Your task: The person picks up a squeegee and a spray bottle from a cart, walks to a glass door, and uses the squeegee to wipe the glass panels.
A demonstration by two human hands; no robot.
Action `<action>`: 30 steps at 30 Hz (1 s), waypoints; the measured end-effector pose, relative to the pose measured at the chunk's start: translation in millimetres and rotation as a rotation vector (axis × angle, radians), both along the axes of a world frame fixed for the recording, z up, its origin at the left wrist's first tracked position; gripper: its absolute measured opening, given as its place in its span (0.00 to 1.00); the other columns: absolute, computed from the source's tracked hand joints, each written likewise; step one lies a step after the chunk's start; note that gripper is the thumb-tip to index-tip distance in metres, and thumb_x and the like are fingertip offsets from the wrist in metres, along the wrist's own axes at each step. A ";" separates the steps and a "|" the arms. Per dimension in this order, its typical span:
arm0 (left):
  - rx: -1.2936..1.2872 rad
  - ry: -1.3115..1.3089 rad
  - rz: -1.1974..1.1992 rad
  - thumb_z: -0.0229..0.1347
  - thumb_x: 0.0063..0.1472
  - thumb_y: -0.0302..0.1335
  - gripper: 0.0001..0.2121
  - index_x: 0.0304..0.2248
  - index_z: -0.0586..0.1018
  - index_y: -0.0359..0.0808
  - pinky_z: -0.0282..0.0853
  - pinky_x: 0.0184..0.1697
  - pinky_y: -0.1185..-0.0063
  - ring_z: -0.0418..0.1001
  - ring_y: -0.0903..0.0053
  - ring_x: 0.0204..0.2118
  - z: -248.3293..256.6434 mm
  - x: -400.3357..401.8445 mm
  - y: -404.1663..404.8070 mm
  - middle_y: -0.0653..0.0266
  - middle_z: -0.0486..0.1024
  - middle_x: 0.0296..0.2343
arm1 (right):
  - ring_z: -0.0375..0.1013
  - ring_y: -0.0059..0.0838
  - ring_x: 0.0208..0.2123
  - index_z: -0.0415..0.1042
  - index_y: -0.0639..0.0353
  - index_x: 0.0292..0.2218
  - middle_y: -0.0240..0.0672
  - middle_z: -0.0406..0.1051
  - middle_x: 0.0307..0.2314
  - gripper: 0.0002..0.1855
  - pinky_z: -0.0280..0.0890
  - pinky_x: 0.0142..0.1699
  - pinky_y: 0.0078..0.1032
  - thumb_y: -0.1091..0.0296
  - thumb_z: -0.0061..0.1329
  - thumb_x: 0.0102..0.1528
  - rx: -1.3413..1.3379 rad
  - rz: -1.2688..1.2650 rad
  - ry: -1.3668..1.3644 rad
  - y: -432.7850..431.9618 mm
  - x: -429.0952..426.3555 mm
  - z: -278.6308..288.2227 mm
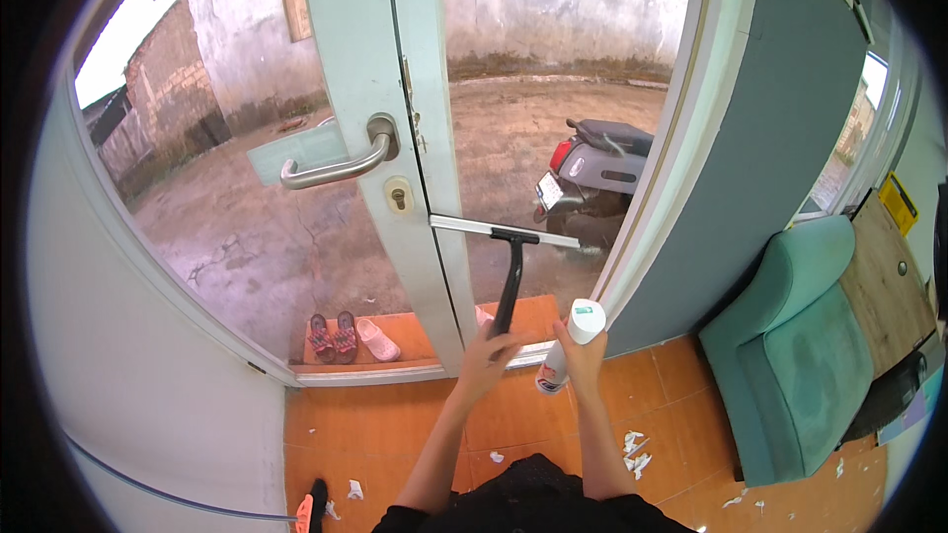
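Note:
A window squeegee [511, 266] with a black handle and a pale metal bar is held in my left hand [485, 359]. Its bar lies across the lower part of the right glass door panel, near the frame. My right hand [583, 359] grips a white spray can [552, 370] with a white cap, held tilted beside the squeegee handle. Above and to the left is the metal door handle [337, 163], with a lock cylinder [399, 198] below it.
A green upholstered chair [807, 377] stands at the right. Crumpled white paper scraps [637, 455] lie on the orange tile floor. Sandals [333, 338], a pink clog [378, 340] and a parked scooter [603, 163] show through the glass. An orange-and-black object [311, 507] rests at lower left.

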State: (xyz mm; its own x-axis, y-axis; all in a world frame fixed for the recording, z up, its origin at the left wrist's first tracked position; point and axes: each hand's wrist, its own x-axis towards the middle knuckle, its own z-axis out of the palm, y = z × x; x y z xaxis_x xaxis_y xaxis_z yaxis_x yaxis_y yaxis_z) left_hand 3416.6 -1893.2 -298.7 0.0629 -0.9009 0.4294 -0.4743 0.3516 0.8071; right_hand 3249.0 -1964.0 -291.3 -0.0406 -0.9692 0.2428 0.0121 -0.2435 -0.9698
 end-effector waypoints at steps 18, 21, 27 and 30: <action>-0.062 -0.050 -0.208 0.69 0.34 0.41 0.30 0.38 0.77 0.33 0.59 0.52 0.65 0.61 0.54 0.50 41.1 -52.7 -136.4 0.46 0.59 0.46 | 0.71 0.27 0.37 0.65 0.63 0.43 0.39 0.71 0.36 0.14 0.69 0.41 0.22 0.72 0.43 0.55 0.136 0.550 -0.471 -130.1 -21.2 63.0; -0.061 0.019 -0.256 0.69 0.33 0.40 0.30 0.38 0.77 0.34 0.58 0.53 0.65 0.60 0.55 0.50 42.9 -53.3 -146.8 0.49 0.57 0.47 | 0.74 0.28 0.30 0.68 0.66 0.37 0.41 0.73 0.28 0.09 0.72 0.35 0.24 0.72 0.45 0.55 0.095 0.567 -0.380 -147.2 -19.6 64.0; -0.153 0.179 -0.260 0.68 0.35 0.38 0.29 0.40 0.77 0.38 0.51 0.57 0.67 0.53 0.61 0.54 47.3 -40.2 -151.2 0.57 0.49 0.52 | 0.72 0.22 0.32 0.66 0.65 0.39 0.35 0.72 0.31 0.10 0.65 0.38 0.18 0.74 0.46 0.55 -0.102 0.457 -0.402 -149.4 -1.3 79.2; -0.162 0.212 -0.193 0.67 0.36 0.36 0.28 0.40 0.76 0.37 0.49 0.57 0.68 0.52 0.62 0.54 33.9 -25.1 -147.1 0.56 0.54 0.50 | 0.71 0.22 0.32 0.64 0.64 0.43 0.33 0.70 0.29 0.12 0.63 0.39 0.18 0.72 0.44 0.57 -0.176 0.436 -0.432 -153.1 11.9 86.4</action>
State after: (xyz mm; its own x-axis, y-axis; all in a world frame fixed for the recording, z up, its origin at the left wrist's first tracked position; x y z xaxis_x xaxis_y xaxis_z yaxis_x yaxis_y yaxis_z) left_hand 3391.5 -2040.2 -264.8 0.0005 -0.8260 0.5637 -0.2140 0.5506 0.8069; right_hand 3260.8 -2117.1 -204.8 0.2191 -0.8658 0.4499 0.5270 -0.2831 -0.8013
